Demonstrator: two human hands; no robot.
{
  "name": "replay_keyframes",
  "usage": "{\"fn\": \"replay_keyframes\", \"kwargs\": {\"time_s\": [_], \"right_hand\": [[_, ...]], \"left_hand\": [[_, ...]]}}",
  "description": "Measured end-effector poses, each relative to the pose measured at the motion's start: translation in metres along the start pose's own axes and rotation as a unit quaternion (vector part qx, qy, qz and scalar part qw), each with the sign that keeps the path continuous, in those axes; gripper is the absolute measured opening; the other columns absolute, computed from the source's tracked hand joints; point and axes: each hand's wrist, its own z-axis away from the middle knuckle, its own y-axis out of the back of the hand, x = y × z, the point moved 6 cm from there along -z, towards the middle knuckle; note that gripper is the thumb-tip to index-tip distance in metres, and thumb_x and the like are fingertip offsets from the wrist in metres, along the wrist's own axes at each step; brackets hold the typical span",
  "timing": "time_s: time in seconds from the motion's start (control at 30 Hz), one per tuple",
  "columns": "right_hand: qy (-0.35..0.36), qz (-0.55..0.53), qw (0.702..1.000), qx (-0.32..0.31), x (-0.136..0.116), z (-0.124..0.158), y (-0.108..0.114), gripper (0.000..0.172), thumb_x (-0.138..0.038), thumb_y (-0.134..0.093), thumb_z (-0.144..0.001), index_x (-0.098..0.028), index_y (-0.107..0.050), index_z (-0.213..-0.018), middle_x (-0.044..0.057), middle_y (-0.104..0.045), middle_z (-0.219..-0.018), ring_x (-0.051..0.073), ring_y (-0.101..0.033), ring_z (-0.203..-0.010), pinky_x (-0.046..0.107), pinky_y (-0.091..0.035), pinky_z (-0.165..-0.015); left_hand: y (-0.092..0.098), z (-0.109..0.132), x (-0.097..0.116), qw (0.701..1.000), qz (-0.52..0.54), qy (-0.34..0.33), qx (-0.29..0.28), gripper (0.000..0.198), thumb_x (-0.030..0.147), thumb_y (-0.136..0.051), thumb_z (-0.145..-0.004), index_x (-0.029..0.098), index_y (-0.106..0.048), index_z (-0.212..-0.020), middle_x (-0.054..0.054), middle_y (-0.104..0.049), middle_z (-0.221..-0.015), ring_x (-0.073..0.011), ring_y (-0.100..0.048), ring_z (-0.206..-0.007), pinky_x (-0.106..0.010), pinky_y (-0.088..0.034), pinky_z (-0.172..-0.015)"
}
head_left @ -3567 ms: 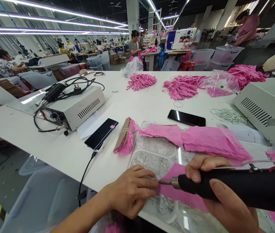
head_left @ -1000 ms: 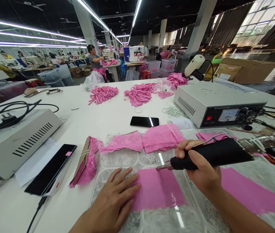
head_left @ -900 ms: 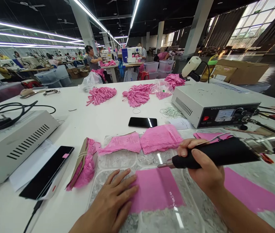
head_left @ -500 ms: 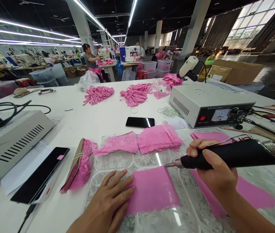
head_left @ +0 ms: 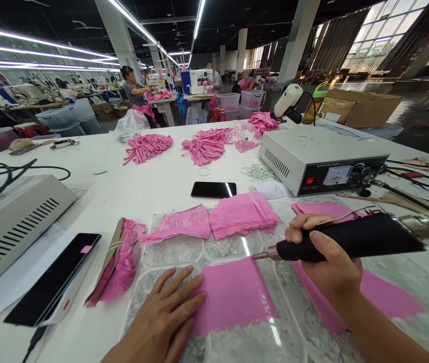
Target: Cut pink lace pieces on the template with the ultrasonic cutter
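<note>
A piece of pink cloth [head_left: 233, 297] lies flat on a clear plastic sheet [head_left: 248, 345] marked with rounded outlines, the metal tip of a black-handled tool [head_left: 369, 239] at its upper right corner. The worker's right hand [head_left: 329, 254] is wrapped around the handle; the left hand [head_left: 165, 310] is open, palm down, fingers spread across the cloth's left edge. Another pink piece [head_left: 391, 297] lies to the right, partly behind the right forearm.

Just beyond the cloth sit a pink lace piece [head_left: 180, 224] and a lace stack [head_left: 246, 214], with a banded bundle [head_left: 119, 267] to their left and a phone [head_left: 214, 189] behind. A grey control box [head_left: 323, 146] with a red switch and dial stands at right on the white table [head_left: 134, 186], near a tangle of pale rings [head_left: 256, 172]. Heaps of pink strips [head_left: 148, 148] line the far side. Beyond, under strip lights, a person in a striped top [head_left: 134, 92] works near a blue-and-white sewing machine [head_left: 197, 81], with tall windows at right.

A second earlier, the tip lay along the cloth's top edge, inside that corner, beside a raised crease; the crease has since flattened, while the left hand has stayed at the left edge.
</note>
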Motion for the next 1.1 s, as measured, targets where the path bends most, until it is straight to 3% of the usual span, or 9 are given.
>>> {"fn": "replay_keyframes", "kwargs": {"time_s": [0.4,1.1], "right_hand": [[-0.028,0.015,0.999,-0.011,-0.017,0.016,0.017,0.015,-0.036,-0.073,-0.075,-0.022,-0.067,-0.074,0.001,-0.054,-0.07,0.012,-0.048,-0.052,0.029,-0.048,-0.049],[0.005,0.014,0.999,-0.045,-0.011,0.012,0.006,0.006,-0.029,-0.07,-0.081,-0.023,-0.07,-0.082,0.004,-0.057,-0.076,0.015,-0.053,-0.057,0.033,-0.05,-0.051]], "left_hand": [[0.002,0.002,0.003,1.0,0.022,-0.018,-0.007,0.047,0.013,-0.05,-0.085,0.022,-0.056,-0.131,-0.005,-0.049,-0.144,-0.0274,-0.033,-0.142,-0.047,-0.033,-0.115],[0.001,0.004,0.003,1.0,0.018,-0.022,-0.01,0.047,0.012,-0.05,-0.086,0.021,-0.056,-0.131,-0.005,-0.051,-0.143,-0.0279,-0.034,-0.141,-0.048,-0.033,-0.114]]}}
